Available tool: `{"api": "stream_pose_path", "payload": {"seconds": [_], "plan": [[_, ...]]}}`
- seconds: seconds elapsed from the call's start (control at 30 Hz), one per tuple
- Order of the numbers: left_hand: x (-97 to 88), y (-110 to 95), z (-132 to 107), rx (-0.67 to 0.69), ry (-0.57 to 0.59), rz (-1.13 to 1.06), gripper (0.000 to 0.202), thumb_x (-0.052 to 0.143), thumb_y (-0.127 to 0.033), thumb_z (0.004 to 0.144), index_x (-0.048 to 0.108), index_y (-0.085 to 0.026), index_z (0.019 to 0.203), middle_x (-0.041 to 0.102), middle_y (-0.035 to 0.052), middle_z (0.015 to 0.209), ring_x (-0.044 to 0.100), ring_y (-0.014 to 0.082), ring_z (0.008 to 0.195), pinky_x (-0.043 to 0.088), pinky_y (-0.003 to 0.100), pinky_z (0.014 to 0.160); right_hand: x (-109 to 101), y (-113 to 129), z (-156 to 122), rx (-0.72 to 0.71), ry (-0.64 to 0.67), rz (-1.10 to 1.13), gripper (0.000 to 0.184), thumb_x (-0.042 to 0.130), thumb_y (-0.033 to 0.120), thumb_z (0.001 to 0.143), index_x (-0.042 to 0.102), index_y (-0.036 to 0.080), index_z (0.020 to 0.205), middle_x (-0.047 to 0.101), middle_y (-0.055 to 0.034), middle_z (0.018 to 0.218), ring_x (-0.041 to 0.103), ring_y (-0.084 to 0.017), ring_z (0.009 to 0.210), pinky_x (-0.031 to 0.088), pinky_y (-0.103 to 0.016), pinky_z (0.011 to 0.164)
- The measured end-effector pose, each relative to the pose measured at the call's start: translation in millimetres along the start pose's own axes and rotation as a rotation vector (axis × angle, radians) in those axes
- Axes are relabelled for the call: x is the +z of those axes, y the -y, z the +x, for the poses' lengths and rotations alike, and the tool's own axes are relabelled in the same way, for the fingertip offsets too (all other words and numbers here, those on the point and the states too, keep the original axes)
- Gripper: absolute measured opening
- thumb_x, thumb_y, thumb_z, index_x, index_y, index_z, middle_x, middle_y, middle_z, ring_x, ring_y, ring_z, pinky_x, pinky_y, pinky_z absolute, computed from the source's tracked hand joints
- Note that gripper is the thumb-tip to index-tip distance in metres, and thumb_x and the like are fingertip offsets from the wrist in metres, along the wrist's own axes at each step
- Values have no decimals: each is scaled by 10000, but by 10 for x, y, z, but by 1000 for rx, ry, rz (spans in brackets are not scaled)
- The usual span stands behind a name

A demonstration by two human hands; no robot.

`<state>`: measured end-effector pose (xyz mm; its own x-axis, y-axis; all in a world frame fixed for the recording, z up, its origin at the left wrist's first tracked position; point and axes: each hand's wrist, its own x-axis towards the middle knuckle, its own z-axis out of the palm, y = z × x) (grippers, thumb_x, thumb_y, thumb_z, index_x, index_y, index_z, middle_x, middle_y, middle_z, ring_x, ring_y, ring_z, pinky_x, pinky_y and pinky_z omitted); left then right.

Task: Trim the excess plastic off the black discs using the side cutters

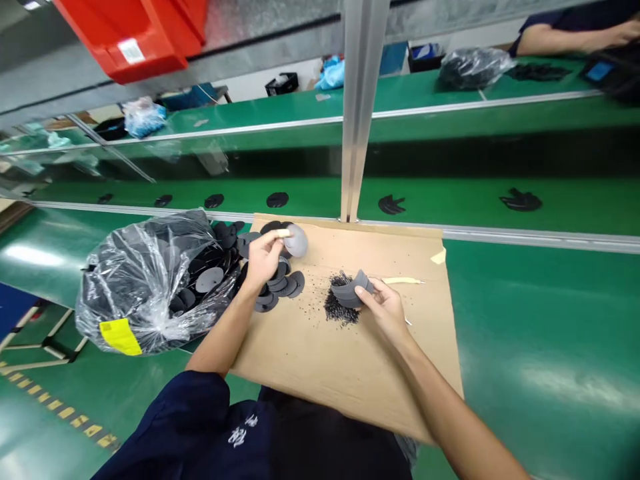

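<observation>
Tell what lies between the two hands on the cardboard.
Small black granules lie on the cardboard between the left hand and right hand, seen in the head view.

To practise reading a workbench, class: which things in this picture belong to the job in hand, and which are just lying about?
Job in hand:
left hand pinching a grey round disc
right hand holding a curved grey disc
loose dark grey round discs
clear plastic bag of black discs
black granules
brown cardboard sheet

Lying about:
red plastic bin
distant dark plastic bag
green conveyor belt
</observation>
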<state>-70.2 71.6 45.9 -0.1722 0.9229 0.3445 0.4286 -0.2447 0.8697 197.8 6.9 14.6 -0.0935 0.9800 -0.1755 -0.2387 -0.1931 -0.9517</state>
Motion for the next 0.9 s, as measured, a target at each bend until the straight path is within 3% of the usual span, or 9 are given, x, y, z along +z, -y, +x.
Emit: {"api": "stream_pose_path", "payload": {"seconds": [0.1,0.17,0.23,0.37,0.53,0.9], "plan": [[369,-66,-365,-98,235,-351,328,610,-425,905,766,-139,949,787,86,927,715,158,719,591,257,645,5,-17,-23,-24,-4,-42,501,866,646,658,745,216,885,770,-39,855,711,-211,781,610,-331,692],[545,-96,-566,-168,371,-430,330,696,-449,871,752,-139,970,786,77,912,706,138,673,581,233,620,6,-29,-47,-45,-22,-67,491,844,660,681,733,218,863,764,-32,867,709,-208,819,609,-341,761],[641,-101,-709,-186,426,-436,360,762,-447,841,731,-143,1033,789,76,954,718,132,685,579,215,629,5,-38,-78,-42,-27,-101,484,829,666,698,713,215,828,742,-23,831,694,-196,797,599,-329,752],[648,-76,-834,-35,409,-306,407,744,-427,892,706,-163,1200,781,97,1084,747,171,876,600,247,767,21,-55,-143,13,9,-160,473,831,648,707,696,214,836,711,-14,804,674,-180,760,587,-308,704],[572,-101,-826,241,395,-122,286,659,-341,971,733,-195,1207,778,79,1066,727,163,916,582,259,819,68,-87,-189,24,7,-220,453,827,632,716,689,225,857,702,-13,832,672,-181,778,593,-313,721],[532,-133,-824,267,361,-58,262,623,-300,994,724,-185,1206,766,77,1040,721,159,941,585,260,840,123,-104,-206,-24,-76,-339,418,772,623,781,700,225,889,725,-41,882,664,-199,809,583,-345,765]]}}
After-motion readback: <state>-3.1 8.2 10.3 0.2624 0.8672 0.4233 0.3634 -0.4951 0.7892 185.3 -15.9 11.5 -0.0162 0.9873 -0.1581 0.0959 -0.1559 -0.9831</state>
